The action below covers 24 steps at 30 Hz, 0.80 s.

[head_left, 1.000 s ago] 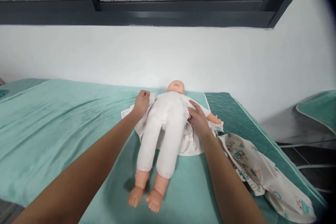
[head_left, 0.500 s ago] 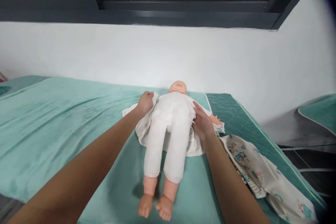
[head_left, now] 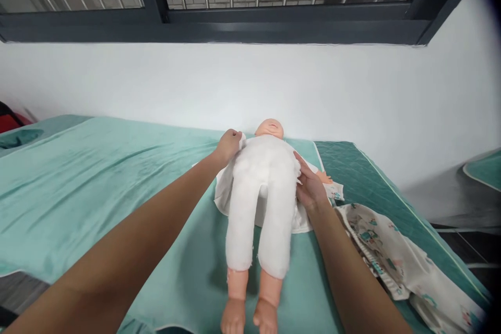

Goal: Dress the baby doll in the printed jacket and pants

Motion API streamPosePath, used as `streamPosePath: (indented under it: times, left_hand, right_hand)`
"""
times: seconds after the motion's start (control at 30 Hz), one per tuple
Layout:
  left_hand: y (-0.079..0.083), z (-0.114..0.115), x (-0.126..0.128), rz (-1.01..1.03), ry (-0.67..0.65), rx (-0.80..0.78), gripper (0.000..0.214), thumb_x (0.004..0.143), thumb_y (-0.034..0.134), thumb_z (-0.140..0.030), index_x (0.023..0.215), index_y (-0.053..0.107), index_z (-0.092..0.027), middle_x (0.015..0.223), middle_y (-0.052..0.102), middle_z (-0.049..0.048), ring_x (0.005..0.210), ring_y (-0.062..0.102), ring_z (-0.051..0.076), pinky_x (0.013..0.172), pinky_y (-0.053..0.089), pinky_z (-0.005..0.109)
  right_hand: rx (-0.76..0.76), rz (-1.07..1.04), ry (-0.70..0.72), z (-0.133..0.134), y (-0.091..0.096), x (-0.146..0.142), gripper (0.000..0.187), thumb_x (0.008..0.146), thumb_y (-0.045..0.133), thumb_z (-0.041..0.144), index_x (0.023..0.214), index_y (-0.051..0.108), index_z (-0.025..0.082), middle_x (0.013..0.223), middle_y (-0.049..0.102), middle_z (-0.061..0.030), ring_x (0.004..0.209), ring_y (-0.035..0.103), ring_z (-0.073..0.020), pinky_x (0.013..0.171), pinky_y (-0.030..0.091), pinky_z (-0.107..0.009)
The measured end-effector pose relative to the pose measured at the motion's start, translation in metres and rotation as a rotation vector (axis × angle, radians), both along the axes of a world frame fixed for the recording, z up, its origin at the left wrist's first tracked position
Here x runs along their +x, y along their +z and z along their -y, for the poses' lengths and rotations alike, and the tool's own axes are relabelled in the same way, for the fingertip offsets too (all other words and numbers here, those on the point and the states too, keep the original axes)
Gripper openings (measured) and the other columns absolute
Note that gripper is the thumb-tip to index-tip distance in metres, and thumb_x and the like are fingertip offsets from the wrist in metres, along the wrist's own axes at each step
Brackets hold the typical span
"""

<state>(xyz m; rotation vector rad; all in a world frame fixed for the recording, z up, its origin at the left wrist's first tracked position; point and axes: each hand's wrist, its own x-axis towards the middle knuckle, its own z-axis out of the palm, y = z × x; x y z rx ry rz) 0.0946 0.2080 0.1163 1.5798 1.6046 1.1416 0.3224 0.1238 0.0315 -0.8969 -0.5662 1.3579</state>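
A baby doll [head_left: 266,162] lies on its back on the bed, head toward the wall. Its torso and legs are white and soft; its feet are bare plastic. Under and beside it is a white shirt [head_left: 224,190], with a printed sleeve [head_left: 335,190] around the doll's arm on the right. My left hand [head_left: 230,146] is closed on the shirt's edge by the doll's shoulder. Against the doll's other side rests my right hand [head_left: 311,185], fingers extended and partly hidden behind the body.
Printed baby trousers [head_left: 395,255] lie crumpled to the right. A green cover [head_left: 97,177] is spread over the bed, which meets a white wall [head_left: 195,83] below a dark window frame [head_left: 274,31]. Something red and black [head_left: 10,119] sits at the far left.
My left hand has drawn the shirt's edge closer to the doll's shoulder, and less of that side's sleeve shows. My right hand stays at the doll's side. The view has shifted slightly.
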Motion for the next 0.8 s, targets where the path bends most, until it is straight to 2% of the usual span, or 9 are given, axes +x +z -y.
streamPosePath:
  times: [0.17,0.27,0.33,0.43,0.53,0.6,0.67,0.73,0.8]
  left_hand:
    - [0.013,0.015,0.017,-0.064,-0.123,0.037,0.022,0.090,0.049,-0.036,0.077,0.054,-0.020,0.076,0.058,0.0006,0.069,0.050,0.015,0.065,0.036,0.028]
    - [0.020,0.034,0.023,-0.206,-0.190,0.055,0.016,0.085,0.056,-0.031,0.075,0.059,-0.019,0.077,0.064,0.0025,0.071,0.054,0.017,0.068,0.038,0.030]
    - [0.025,0.050,0.028,-0.357,-0.222,0.069,0.015,0.085,0.057,-0.029,0.077,0.064,-0.019,0.082,0.068,0.0045,0.074,0.058,0.019,0.071,0.041,0.032]
    - [0.030,0.082,0.037,-0.498,-0.355,0.061,0.020,0.087,0.052,-0.029,0.084,0.070,-0.021,0.087,0.072,0.0043,0.079,0.063,0.021,0.074,0.046,0.033]
    - [0.030,0.115,0.045,-0.531,-0.463,0.225,0.027,0.092,0.044,-0.028,0.099,0.069,-0.024,0.106,0.072,0.0023,0.093,0.065,0.021,0.082,0.049,0.034]
    - [0.023,0.132,0.043,-0.509,-0.486,0.392,0.031,0.094,0.041,-0.022,0.113,0.065,-0.024,0.125,0.066,0.0022,0.111,0.061,0.020,0.094,0.047,0.034]
    - [0.008,0.139,0.032,-0.496,-0.437,0.485,0.036,0.092,0.041,-0.017,0.122,0.060,-0.023,0.135,0.059,0.0034,0.125,0.053,0.020,0.106,0.042,0.036]
    - [-0.014,0.137,0.014,-0.497,-0.281,0.490,0.041,0.089,0.044,-0.013,0.126,0.057,-0.021,0.138,0.057,0.0058,0.130,0.048,0.022,0.112,0.036,0.041]
    - [-0.038,0.131,-0.006,-0.446,-0.118,0.394,0.044,0.085,0.048,-0.013,0.129,0.054,-0.018,0.136,0.057,0.0099,0.130,0.047,0.026,0.113,0.035,0.045]
  right_hand:
    - [0.010,0.031,0.066,0.000,-0.003,-0.002,0.062,0.070,0.071,0.031,0.130,0.060,0.039,0.114,0.071,0.0071,0.083,0.065,-0.0142,0.060,0.050,-0.022]
    - [-0.013,0.047,0.083,0.001,-0.002,-0.004,0.064,0.068,0.070,0.030,0.130,0.059,0.038,0.112,0.072,0.0061,0.081,0.065,-0.0139,0.059,0.049,-0.022]
    - [-0.043,0.059,0.066,0.002,-0.001,-0.005,0.066,0.066,0.069,0.027,0.130,0.060,0.037,0.109,0.072,0.0058,0.079,0.064,-0.0128,0.058,0.048,-0.020]
    - [-0.054,0.070,0.063,0.003,-0.001,-0.006,0.067,0.064,0.069,0.024,0.130,0.060,0.037,0.105,0.072,0.0059,0.076,0.062,-0.0115,0.058,0.046,-0.019]
    - [-0.034,0.080,0.083,0.004,-0.002,-0.005,0.068,0.065,0.070,0.025,0.131,0.059,0.038,0.102,0.072,0.0058,0.074,0.060,-0.0116,0.057,0.045,-0.019]
    - [-0.028,0.091,0.082,0.004,-0.003,-0.005,0.068,0.066,0.070,0.027,0.132,0.057,0.038,0.103,0.071,0.0054,0.075,0.060,-0.0122,0.057,0.045,-0.019]
    - [-0.036,0.119,0.058,0.003,-0.005,-0.005,0.068,0.067,0.069,0.028,0.132,0.056,0.038,0.107,0.070,0.0047,0.078,0.061,-0.0127,0.058,0.046,-0.020]
    - [-0.036,0.167,0.040,0.003,-0.008,-0.006,0.068,0.067,0.068,0.027,0.133,0.056,0.037,0.114,0.069,0.0037,0.082,0.062,-0.0134,0.061,0.047,-0.021]
    - [0.002,0.223,0.037,0.003,-0.012,-0.008,0.069,0.069,0.067,0.028,0.136,0.053,0.037,0.121,0.067,0.0023,0.090,0.063,-0.0156,0.067,0.050,-0.024]
